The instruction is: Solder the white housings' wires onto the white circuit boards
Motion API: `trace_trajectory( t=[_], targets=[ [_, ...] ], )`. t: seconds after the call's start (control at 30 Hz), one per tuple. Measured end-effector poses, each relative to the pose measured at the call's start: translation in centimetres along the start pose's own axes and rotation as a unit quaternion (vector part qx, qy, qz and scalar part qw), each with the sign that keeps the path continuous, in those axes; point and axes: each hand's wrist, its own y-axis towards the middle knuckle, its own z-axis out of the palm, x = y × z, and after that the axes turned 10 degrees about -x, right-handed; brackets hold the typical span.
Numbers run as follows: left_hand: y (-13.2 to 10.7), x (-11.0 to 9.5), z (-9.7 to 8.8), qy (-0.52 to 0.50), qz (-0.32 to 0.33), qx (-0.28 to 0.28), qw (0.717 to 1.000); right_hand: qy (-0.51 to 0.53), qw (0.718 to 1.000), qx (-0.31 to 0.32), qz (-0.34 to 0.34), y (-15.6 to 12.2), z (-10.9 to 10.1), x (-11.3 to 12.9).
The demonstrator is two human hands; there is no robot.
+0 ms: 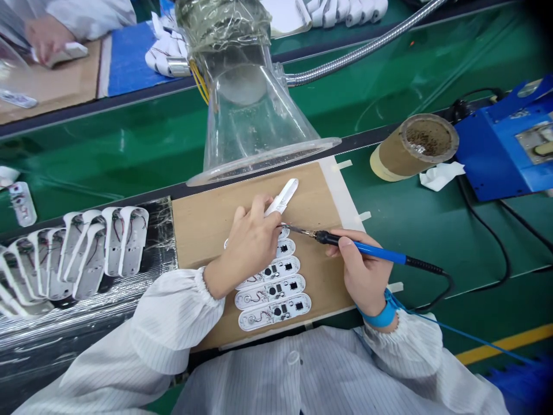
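Soldering iron (pixel 367 249): held in the right hand (pixel 363 274). Its blue handle lies almost level and its metal tip points left and slightly up.
Right grip: closed around the handle like a pen, with thumb and fingers just behind the black collar. A blue wrist strap (pixel 382 316) sits on that wrist.
White housing (pixel 285 195): a long, narrow plastic shell. It slants up to the right out of the left hand (pixel 250 245), and its lower end is hidden by the fingers.
Left grip: closed on the housing's lower part, with the hand resting over the top of the circuit boards (pixel 276 288).
Key relation: the iron's tip ends just below the housing's held end, right beside the left fingertips. The left hand is the nearer one to that spot, and the right hand sits well back along the handle. Whether the tip touches a pad is too small to tell.
Circuit boards: oblong white boards in a column on the wooden board (pixel 203 225). The upper ones are partly under the left hand.
Above: a clear fume funnel (pixel 254 115) stands over the far edge of the wooden board.
Left side: a row of white shells (pixel 86 248) with wires.
Right side: on the green desk (pixel 432 230), a cardboard tube (pixel 415 147) and a blue station (pixel 496 155).
Far left: a co-worker's hand (pixel 45 37).
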Motion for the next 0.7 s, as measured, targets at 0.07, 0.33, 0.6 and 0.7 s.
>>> trace_trajectory(
  t=[0.07,0.33,0.6,0.7],
  targets=[
    [0.07,-0.13,0.0,0.009,0.002,0.001,1.0,-0.009,1.0,0.002,0.0,0.03,0.01,0.09],
    [0.18,-0.34,0.21,0.022,0.003,-0.012,1.0,-0.015,1.0,0.009,-0.006,0.19,0.17,0.3],
    [0.28,-0.32,0.19,0.011,-0.006,-0.012,1.0,-0.022,1.0,0.017,-0.016,0.19,0.14,0.3],
    [0.27,-0.35,0.21,0.006,-0.011,-0.011,1.0,-0.028,0.999,0.016,-0.016,0.2,0.14,0.31]
  ],
)
